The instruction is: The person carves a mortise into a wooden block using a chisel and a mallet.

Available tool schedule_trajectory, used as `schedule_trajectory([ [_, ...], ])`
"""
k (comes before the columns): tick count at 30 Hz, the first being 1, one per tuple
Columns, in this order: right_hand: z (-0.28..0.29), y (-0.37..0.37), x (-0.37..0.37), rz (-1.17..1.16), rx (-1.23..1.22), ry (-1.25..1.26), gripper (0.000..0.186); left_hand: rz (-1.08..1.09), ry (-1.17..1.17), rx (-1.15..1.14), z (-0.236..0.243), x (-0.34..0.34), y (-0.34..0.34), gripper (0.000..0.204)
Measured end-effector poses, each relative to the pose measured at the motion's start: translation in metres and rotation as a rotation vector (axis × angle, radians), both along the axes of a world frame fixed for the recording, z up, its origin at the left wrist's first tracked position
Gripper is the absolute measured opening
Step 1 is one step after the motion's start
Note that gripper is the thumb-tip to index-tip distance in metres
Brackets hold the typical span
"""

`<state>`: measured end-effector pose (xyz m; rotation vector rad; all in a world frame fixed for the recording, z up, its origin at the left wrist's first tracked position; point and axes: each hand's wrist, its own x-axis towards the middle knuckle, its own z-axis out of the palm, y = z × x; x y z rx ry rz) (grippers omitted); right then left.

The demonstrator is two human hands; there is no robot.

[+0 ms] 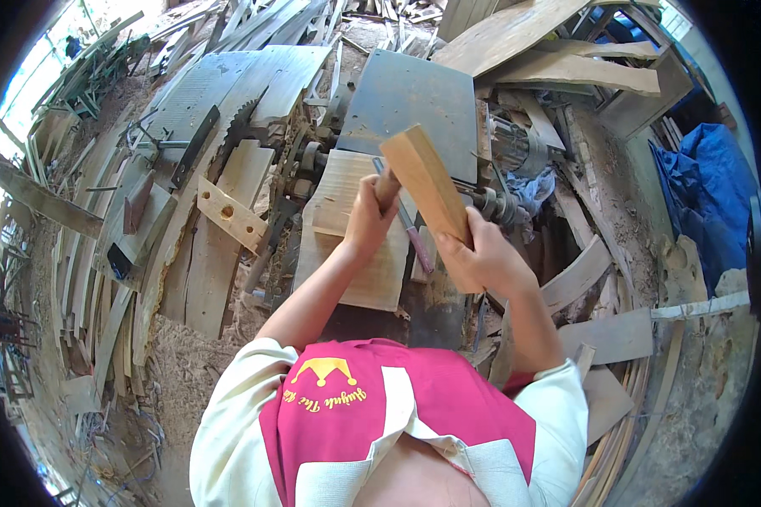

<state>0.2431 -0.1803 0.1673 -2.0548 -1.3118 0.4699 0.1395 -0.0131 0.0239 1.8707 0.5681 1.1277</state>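
My left hand (370, 218) is closed round a short brown wooden piece (386, 186) that looks like a handle; whether it joins the block beside it I cannot tell. My right hand (486, 258) grips a long rectangular light wooden block (424, 184), held at a slant over the machine. Below both hands, a slim tool (418, 247) with a pinkish-purple end lies on pale boards (342, 270). Behind them is a dark grey metal plate (404, 97) with a shaft and pulleys (495, 204) at its edge.
A toothed saw blade (237, 127) and a board with holes (224, 211) sit to the left. A motor (520, 148) is right of the plate. Loose planks (566, 59) are heaped around the machine, and a blue tarp (702, 194) hangs at the far right.
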Motion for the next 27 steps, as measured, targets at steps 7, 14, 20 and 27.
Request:
schedule_trajectory([
  [7,-0.027,-0.023,0.029,-0.198,0.037,0.266,0.054,0.205,-0.026,-0.073,0.002,-0.014,0.027,0.038],
  [14,-0.122,-0.031,0.033,-0.471,-0.521,-0.056,0.059,0.156,-0.069,-0.153,0.001,-0.022,0.030,0.040],
  [20,-0.184,-0.047,0.027,-0.543,-0.622,-0.192,0.058,0.083,0.029,-0.199,0.001,-0.023,0.018,0.040],
  [27,-0.194,-0.039,0.019,-0.569,-0.419,-0.056,0.078,0.034,0.086,-0.117,0.000,-0.018,0.007,0.050],
])
